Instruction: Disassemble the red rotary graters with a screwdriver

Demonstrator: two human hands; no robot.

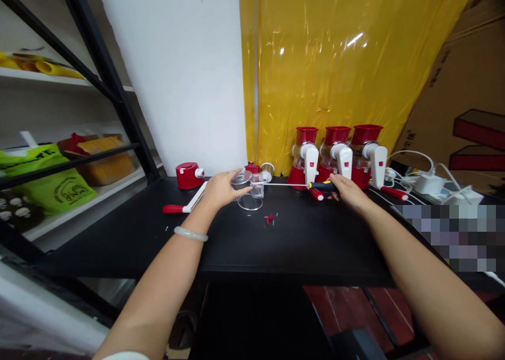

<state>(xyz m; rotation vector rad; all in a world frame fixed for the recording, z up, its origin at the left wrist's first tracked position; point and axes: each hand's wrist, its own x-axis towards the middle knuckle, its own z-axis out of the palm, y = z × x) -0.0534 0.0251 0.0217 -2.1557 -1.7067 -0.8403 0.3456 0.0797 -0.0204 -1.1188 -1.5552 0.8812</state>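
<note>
My left hand (221,191) grips a clear plastic grater housing (250,199) from its left side, the part resting on the black table. In my right hand (345,190) is a screwdriver (321,185) with a black and yellow handle, its long shaft level and pointing left. The tip meets the right side of the housing; the exact contact is too small to make out. In front of the housing lie a small red part (269,219) and several tiny screws. A white crank with a red handle (172,209) and a red base piece (187,176) are left of my left hand.
Behind the housing stands a white drum grater (268,172). Three assembled red and white rotary graters (337,157) line the back right. White cables and a power strip (453,192) lie further right. A black metal rack (106,76) rises at left; the table's front edge (276,269) is near me.
</note>
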